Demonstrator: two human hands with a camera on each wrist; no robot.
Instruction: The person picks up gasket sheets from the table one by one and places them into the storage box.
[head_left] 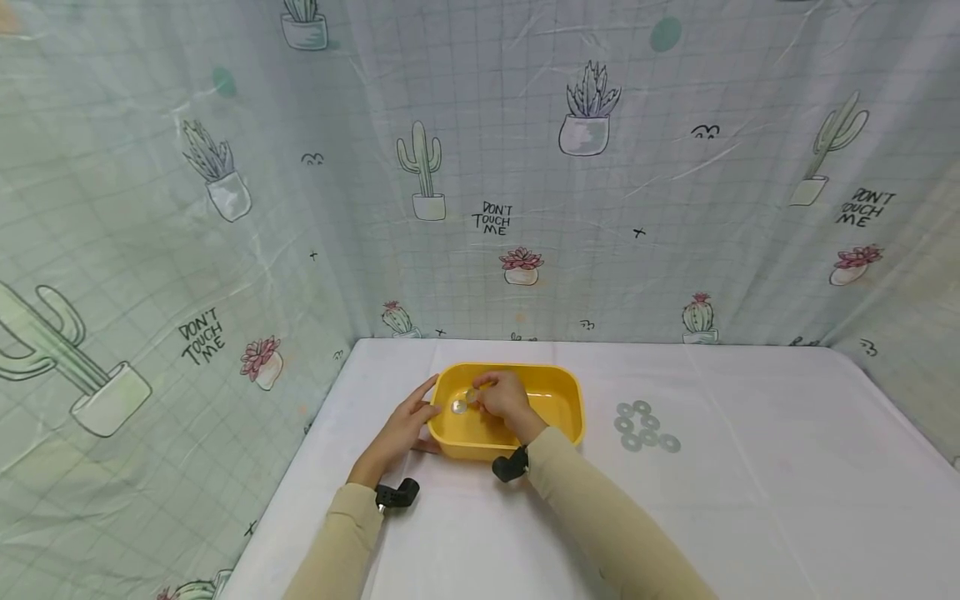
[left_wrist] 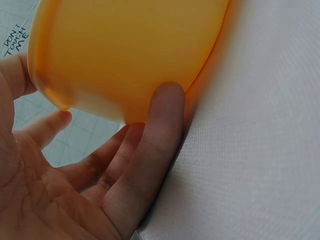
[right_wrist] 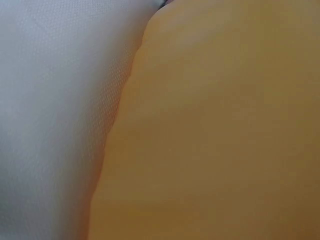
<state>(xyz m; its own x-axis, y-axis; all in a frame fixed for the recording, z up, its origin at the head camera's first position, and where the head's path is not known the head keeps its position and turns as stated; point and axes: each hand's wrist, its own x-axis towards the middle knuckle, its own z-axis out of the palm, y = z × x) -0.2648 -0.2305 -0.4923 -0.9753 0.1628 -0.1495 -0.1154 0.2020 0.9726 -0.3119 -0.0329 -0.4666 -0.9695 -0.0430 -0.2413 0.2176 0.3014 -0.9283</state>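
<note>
A yellow plastic basin (head_left: 551,410) with rounded corners stands on the table. My left hand (head_left: 400,433) grips its left end, one digit on the rim and another low on the side. In the left wrist view, the thumb (left_wrist: 167,115) presses on the basin's outer wall while other fingers spread around the end. My right hand (head_left: 510,400) reaches inside the basin, pinching a small round pale piece (head_left: 472,396) at its fingertips. Beside that lies another pale round piece (head_left: 459,407) on the basin floor. Only the basin's outer wall (right_wrist: 210,130) and cloth fill the right wrist view.
Several grey-green rings (head_left: 647,437) lie clustered flat on the white tablecloth (head_left: 750,467), to the right of the basin. A curtain (head_left: 645,192) printed with cacti hangs behind the table and along its left side.
</note>
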